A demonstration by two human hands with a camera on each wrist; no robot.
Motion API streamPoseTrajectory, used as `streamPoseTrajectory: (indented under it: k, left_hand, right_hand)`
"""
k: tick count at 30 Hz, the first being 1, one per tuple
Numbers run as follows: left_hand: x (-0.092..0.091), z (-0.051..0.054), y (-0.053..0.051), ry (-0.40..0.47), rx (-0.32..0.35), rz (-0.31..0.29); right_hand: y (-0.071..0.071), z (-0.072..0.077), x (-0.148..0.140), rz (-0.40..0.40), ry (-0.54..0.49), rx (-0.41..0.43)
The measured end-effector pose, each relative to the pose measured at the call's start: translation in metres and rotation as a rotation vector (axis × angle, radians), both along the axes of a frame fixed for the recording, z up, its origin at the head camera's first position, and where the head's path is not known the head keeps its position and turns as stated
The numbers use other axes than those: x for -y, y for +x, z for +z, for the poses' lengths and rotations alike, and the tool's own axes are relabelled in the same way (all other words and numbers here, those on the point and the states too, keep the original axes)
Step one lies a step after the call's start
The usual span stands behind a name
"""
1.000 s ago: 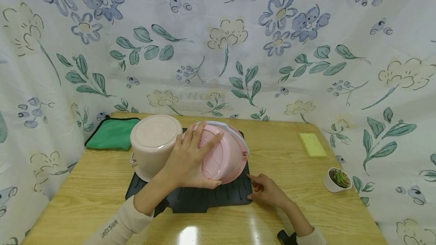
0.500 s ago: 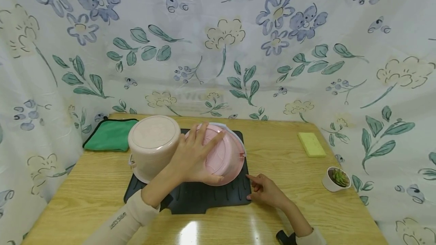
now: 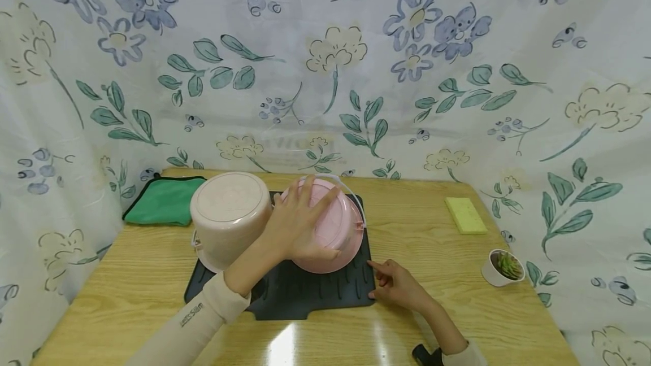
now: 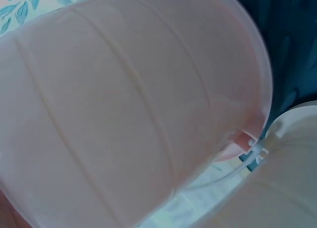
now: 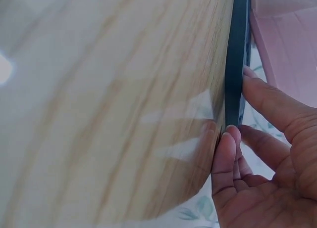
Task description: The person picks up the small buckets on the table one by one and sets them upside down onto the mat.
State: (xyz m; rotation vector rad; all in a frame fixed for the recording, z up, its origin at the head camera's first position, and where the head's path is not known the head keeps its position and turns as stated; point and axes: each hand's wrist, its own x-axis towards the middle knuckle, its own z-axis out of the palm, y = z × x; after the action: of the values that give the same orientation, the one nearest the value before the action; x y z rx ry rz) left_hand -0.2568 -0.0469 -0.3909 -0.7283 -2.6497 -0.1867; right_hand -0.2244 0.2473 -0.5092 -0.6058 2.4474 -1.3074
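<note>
My left hand (image 3: 292,233) grips an upside-down pink bucket (image 3: 334,226), fingers spread over its base and thumb along its near side. The bucket leans slightly, its rim over the black ribbed drying mat (image 3: 330,292); whether the whole rim touches the mat cannot be seen. Its pale handle loops at the far right side. Close on its left stands a cream bucket (image 3: 231,208), also upside down on the mat. My right hand (image 3: 399,287) holds the mat's right edge, and the right wrist view shows fingertips against the mat's dark edge (image 5: 237,45).
A green cloth (image 3: 165,199) with black trim lies at the back left of the wooden table (image 3: 422,225). Farther right are a yellow sponge (image 3: 465,216) and a small potted succulent (image 3: 502,268). A floral curtain (image 3: 356,83) hangs behind and at the sides.
The pink bucket has tipped more upright, its base rising and its rim showing more below. My left hand has shifted slightly right with it. My right hand stays at the mat's edge.
</note>
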Motion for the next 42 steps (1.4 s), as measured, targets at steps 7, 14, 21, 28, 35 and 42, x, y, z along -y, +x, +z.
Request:
streamPoseTrajectory:
  k: [7,14,21,28,35,42]
  left_hand:
    - [-0.008,0.002,-0.013,-0.003,0.111,-0.028]
    - [-0.017,0.006,-0.022,-0.047,0.177,-0.035]
    - [-0.023,0.006,-0.029,-0.079,0.240,-0.035]
    - [-0.024,0.005,-0.037,-0.078,0.258,-0.041]
    - [-0.025,0.004,-0.047,-0.047,0.330,-0.032]
    - [-0.027,-0.001,-0.059,-0.063,0.375,-0.016]
  right_hand:
    - [0.000,-0.001,0.000,0.009,0.005,-0.008]
    - [-0.002,-0.005,-0.002,0.014,0.024,-0.035]
    - [-0.002,-0.006,-0.003,0.011,0.019,-0.028]
    - [-0.001,-0.003,-0.001,0.004,-0.013,0.028]
    - [-0.001,-0.002,-0.001,0.001,-0.021,0.042]
    - [-0.002,-0.005,-0.002,0.000,0.002,-0.005]
